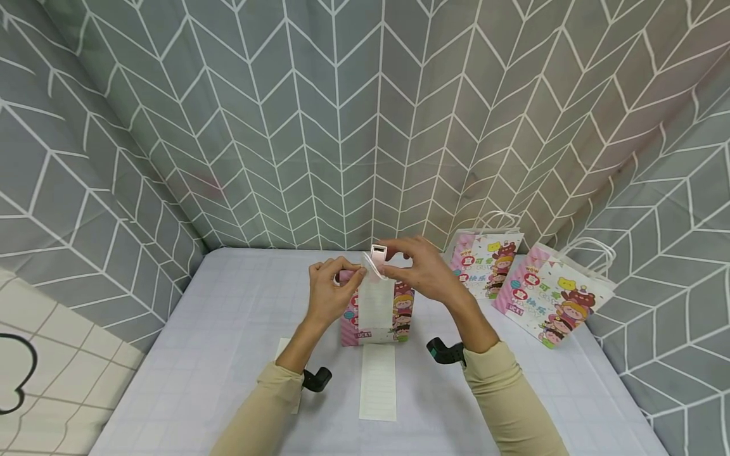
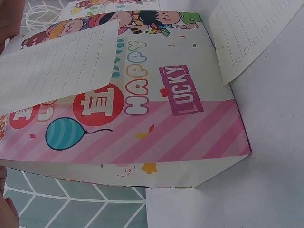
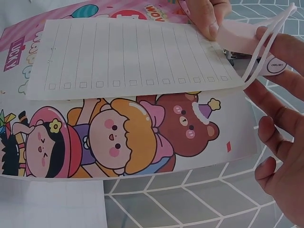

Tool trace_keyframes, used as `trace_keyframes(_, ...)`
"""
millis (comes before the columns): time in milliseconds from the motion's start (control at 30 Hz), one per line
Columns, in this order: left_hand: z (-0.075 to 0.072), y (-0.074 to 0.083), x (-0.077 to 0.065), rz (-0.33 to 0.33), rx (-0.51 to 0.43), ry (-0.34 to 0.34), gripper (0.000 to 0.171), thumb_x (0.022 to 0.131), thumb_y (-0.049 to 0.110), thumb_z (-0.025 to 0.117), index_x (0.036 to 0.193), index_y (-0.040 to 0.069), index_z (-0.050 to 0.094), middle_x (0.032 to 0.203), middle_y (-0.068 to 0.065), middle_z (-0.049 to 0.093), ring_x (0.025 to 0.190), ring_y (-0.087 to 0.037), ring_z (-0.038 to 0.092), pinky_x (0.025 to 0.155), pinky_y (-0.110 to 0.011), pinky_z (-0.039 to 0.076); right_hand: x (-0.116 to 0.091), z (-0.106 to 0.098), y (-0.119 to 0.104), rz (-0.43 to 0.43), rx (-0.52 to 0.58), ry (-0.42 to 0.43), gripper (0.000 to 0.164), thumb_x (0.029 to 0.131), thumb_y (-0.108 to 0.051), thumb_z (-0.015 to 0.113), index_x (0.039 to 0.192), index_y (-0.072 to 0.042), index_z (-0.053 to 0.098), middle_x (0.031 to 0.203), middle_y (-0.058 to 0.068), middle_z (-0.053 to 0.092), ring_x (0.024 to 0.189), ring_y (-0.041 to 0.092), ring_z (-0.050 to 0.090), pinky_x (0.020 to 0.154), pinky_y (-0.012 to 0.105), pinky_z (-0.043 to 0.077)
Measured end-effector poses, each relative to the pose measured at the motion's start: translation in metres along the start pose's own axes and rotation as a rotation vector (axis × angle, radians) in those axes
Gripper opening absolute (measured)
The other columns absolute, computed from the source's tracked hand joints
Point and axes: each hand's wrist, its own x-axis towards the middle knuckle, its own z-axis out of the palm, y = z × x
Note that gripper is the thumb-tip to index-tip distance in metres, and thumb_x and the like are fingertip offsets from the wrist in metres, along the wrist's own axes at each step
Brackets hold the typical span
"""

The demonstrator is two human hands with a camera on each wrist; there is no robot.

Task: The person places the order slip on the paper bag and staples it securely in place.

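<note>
One bag (image 1: 402, 313) stands on table (image 1: 239, 297), slip (image 1: 375, 304) hanging before its front, second slip (image 1: 378, 386) at its 6 o'clock. Left hand (image 1: 329, 288): thumb and finger closed, pinching bag's top edge beside slip. Right hand (image 1: 424, 269): thumb and finger curled round stapler (image 1: 379, 253), slip's upper end. Two other bags (image 1: 556, 294), roughly 2 and 3 o'clock.

Grey fabric curtains with a white chevron-like line pattern enclose the space: a back curtain (image 1: 353, 126), a left curtain (image 1: 63, 126) and a right curtain (image 1: 678, 278), all falling in soft folds. The back one shades from greenish grey on the left to brownish on the right. In front stands a table covered by a white tablecloth (image 1: 228, 316) with a faint grid. At lower left, a cream, grid-lined floor (image 1: 63, 342) carries a thick black curved line (image 1: 35, 362). Light is diffuse, with soft shadows.
</note>
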Motion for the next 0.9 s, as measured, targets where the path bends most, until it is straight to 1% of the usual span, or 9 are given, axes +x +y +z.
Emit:
trace_keyframes(200, 0.0003, 0.0003, -0.0002, -0.002, -0.005, 0.004, 0.010, 0.087, 0.020, 0.080, 0.086, 0.015, 0.072, 0.073, 0.002, 0.068, 0.070, -0.014, 0.053, 0.089, -0.047, 0.025, 0.0002, 0.0005, 0.0004, 0.001, -0.002, -0.013, 0.046, 0.094, -0.029, 0.073, 0.136, -0.014, 0.063, 0.107, 0.006, 0.069, 0.100, 0.022, 0.050, 0.086, 0.045, 0.044)
trace_keyframes(333, 0.0003, 0.0002, 0.0002, 0.002, -0.001, 0.002, 0.011, 0.087, 0.021, 0.080, 0.085, 0.015, 0.071, 0.075, 0.002, 0.069, 0.071, -0.014, 0.055, 0.089, -0.045, 0.026, 0.0010, 0.0011, 0.0011, -0.004, 0.004, -0.022, 0.044, 0.094, -0.030, 0.073, 0.134, -0.014, 0.065, 0.105, 0.003, 0.069, 0.101, 0.021, 0.049, 0.087, 0.046, 0.043)
trace_keyframes(400, 0.0001, 0.0001, 0.0004, 0.001, 0.002, -0.001, 0.011, 0.087, 0.021, 0.080, 0.085, 0.016, 0.071, 0.076, 0.003, 0.070, 0.072, -0.013, 0.055, 0.089, -0.045, 0.026, 0.0012, 0.0014, 0.0014, 0.004, 0.000, -0.027, 0.043, 0.093, -0.031, 0.073, 0.133, -0.015, 0.066, 0.104, 0.001, 0.069, 0.102, 0.020, 0.049, 0.087, 0.045, 0.043)
trace_keyframes(500, -0.0001, 0.0002, 0.0005, -0.002, -0.004, -0.005, 0.011, 0.087, 0.021, 0.080, 0.085, 0.016, 0.071, 0.076, 0.002, 0.070, 0.072, -0.014, 0.055, 0.089, -0.045, 0.026, 0.0012, 0.0015, 0.0018, 0.022, -0.003, -0.038, 0.043, 0.092, -0.031, 0.074, 0.132, -0.016, 0.067, 0.107, 0.000, 0.069, 0.103, 0.020, 0.050, 0.085, 0.042, 0.043)
trace_keyframes(633, -0.0007, 0.0004, 0.0008, -0.002, -0.014, -0.009, 0.011, 0.087, 0.021, 0.081, 0.086, 0.016, 0.071, 0.077, 0.002, 0.070, 0.072, -0.014, 0.055, 0.089, -0.045, 0.026, 0.0012, 0.0009, 0.0006, 0.053, 0.028, -0.064, 0.044, 0.094, -0.032, 0.073, 0.134, -0.018, 0.065, 0.114, 0.001, 0.068, 0.104, 0.020, 0.054, 0.081, 0.039, 0.049)
trace_keyframes(733, -0.0012, 0.0004, 0.0010, -0.006, -0.022, -0.015, 0.011, 0.087, 0.021, 0.081, 0.086, 0.016, 0.071, 0.078, 0.003, 0.071, 0.072, -0.013, 0.055, 0.089, -0.044, 0.026, 0.0007, 0.0000, -0.0007, 0.069, 0.049, -0.086, 0.044, 0.095, -0.033, 0.071, 0.136, -0.019, 0.062, 0.115, 0.003, 0.069, 0.103, 0.021, 0.055, 0.076, 0.038, 0.051)
trace_keyframes(800, -0.0015, 0.0005, 0.0012, -0.009, -0.027, -0.020, 0.011, 0.087, 0.020, 0.081, 0.086, 0.016, 0.071, 0.078, 0.003, 0.071, 0.072, -0.013, 0.054, 0.089, -0.044, 0.025, 0.0003, -0.0004, -0.0006, 0.069, 0.051, -0.094, 0.044, 0.095, -0.033, 0.070, 0.137, -0.020, 0.061, 0.116, 0.003, 0.069, 0.101, 0.021, 0.053, 0.075, 0.038, 0.049)
trace_keyframes(900, -0.0015, 0.0000, 0.0016, -0.010, -0.031, -0.028, 0.010, 0.087, 0.019, 0.080, 0.086, 0.016, 0.071, 0.079, 0.003, 0.071, 0.071, -0.012, 0.053, 0.088, -0.043, 0.025, 0.0000, -0.0009, 0.0007, 0.052, 0.044, -0.095, 0.044, 0.096, -0.032, 0.070, 0.136, -0.020, 0.062, 0.114, 0.002, 0.070, 0.098, 0.022, 0.049, 0.077, 0.040, 0.045)
